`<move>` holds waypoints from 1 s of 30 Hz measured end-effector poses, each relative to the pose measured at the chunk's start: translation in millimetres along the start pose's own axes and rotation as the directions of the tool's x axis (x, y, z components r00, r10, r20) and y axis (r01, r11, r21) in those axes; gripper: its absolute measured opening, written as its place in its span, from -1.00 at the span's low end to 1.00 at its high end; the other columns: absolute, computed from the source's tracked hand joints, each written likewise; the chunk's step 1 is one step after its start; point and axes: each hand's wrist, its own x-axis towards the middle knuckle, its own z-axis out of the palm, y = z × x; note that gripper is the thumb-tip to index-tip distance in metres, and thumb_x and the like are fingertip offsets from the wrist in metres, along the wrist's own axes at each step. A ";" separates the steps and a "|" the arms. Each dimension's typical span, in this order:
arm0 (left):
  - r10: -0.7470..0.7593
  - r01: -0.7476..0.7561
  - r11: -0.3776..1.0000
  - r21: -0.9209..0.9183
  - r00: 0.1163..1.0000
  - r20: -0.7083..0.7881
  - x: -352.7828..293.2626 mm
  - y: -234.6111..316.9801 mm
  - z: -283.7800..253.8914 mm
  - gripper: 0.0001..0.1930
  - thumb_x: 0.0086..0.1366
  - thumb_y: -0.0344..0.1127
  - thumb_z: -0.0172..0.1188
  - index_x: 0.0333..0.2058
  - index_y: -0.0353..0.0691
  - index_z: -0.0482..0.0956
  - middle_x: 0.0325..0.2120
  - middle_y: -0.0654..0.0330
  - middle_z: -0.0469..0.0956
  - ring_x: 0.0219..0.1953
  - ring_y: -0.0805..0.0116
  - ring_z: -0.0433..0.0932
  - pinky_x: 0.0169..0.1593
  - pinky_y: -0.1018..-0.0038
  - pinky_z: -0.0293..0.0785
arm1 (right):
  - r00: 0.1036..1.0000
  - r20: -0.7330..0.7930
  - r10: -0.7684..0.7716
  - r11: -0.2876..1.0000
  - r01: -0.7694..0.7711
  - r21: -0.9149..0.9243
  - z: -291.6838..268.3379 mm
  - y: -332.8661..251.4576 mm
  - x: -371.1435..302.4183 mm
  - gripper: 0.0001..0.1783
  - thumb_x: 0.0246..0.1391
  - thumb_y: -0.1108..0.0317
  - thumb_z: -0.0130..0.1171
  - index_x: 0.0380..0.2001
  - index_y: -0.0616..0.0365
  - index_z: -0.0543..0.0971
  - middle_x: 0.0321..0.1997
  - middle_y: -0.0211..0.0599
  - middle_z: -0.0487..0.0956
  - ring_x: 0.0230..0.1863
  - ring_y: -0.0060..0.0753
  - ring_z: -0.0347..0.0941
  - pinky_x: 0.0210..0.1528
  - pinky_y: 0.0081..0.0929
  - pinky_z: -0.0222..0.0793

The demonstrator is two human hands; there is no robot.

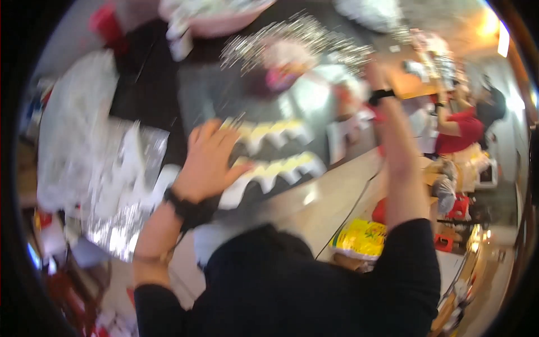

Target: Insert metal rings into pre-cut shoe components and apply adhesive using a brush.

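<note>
The left hand [210, 154] spreads at the left ends of two white-and-yellow scalloped strips [276, 131] on the dark tabletop [147, 100]. Far right, the blurred right hand [375, 73] nears small silvery pieces [306, 29]; far left stands a round pink basin [233, 26].

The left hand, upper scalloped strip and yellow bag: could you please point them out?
Left hand [206, 161]: head view, back.
Upper scalloped strip [273, 130]: head view, yellow edge.
Yellow bag [360, 238]: head view, printed face.

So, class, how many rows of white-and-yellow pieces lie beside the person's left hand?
2: the far row, beside the left hand, and the near row, closer to the person's body. The hand may hide part of either.
</note>
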 end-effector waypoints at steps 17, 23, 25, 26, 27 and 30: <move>-0.266 0.247 0.947 -0.204 0.962 -0.069 -25.0 -18.4 -1.7 -0.36 0.03 0.01 0.30 0.05 -0.16 0.36 -0.14 0.22 0.53 0.02 0.23 0.36 0.15 0.25 0.05 | 0.422 0.875 -0.239 -0.034 -0.904 0.427 -271.5 -192.1 115.1 -0.95 0.05 0.48 0.09 -0.42 0.16 0.42 -0.55 -0.57 0.39 -0.53 -0.75 0.30 -0.44 -0.74 0.26; -0.309 0.279 0.921 -0.273 0.948 -0.074 -20.9 -19.7 -0.8 -0.37 0.00 -0.08 0.35 0.04 -0.15 0.36 -0.13 0.25 0.53 0.02 0.24 0.38 0.16 0.26 0.10 | 0.467 0.828 -0.311 -0.071 -0.880 0.470 -277.5 -222.2 141.4 -0.90 0.01 0.52 0.12 -0.38 0.21 0.43 -0.51 -0.52 0.43 -0.50 -0.75 0.30 -0.45 -0.75 0.24; -0.320 0.291 0.915 -0.281 0.945 -0.064 -20.5 -19.5 -2.5 -0.37 0.00 -0.11 0.35 0.04 -0.15 0.36 -0.13 0.25 0.53 0.02 0.24 0.38 0.15 0.26 0.11 | 0.487 0.820 -0.301 -0.063 -0.868 0.492 -274.2 -229.1 144.0 -0.90 0.01 0.52 0.12 -0.37 0.21 0.43 -0.52 -0.52 0.43 -0.50 -0.75 0.30 -0.46 -0.75 0.23; -0.334 0.305 0.907 -0.292 0.941 -0.054 -20.7 -19.6 -3.5 -0.39 0.01 -0.12 0.35 0.04 -0.15 0.36 -0.14 0.25 0.54 0.02 0.24 0.38 0.15 0.26 0.11 | 0.503 0.813 -0.292 -0.059 -0.858 0.510 -271.7 -231.4 143.6 -0.90 0.01 0.52 0.12 -0.37 0.20 0.43 -0.52 -0.52 0.43 -0.51 -0.75 0.29 -0.47 -0.75 0.22; -0.347 0.318 0.898 -0.303 0.937 -0.044 -20.5 -20.0 -4.0 -0.40 0.01 -0.14 0.35 0.03 -0.15 0.37 -0.14 0.25 0.54 0.02 0.25 0.38 0.15 0.26 0.11 | 0.502 0.807 -0.311 -0.069 -0.858 0.508 -267.8 -232.9 142.5 -0.90 0.01 0.52 0.12 -0.36 0.20 0.43 -0.53 -0.53 0.42 -0.50 -0.76 0.29 -0.47 -0.76 0.20; -0.344 0.300 0.886 -0.353 0.936 -0.068 -21.2 -22.5 0.2 -0.42 0.03 -0.22 0.32 0.05 -0.15 0.35 -0.15 0.24 0.54 -0.01 0.23 0.41 0.15 0.27 0.10 | 0.501 0.808 -0.310 -0.034 -0.855 0.517 -267.5 -237.8 146.5 -0.91 0.01 0.52 0.11 -0.37 0.21 0.43 -0.54 -0.53 0.43 -0.51 -0.74 0.28 -0.47 -0.74 0.21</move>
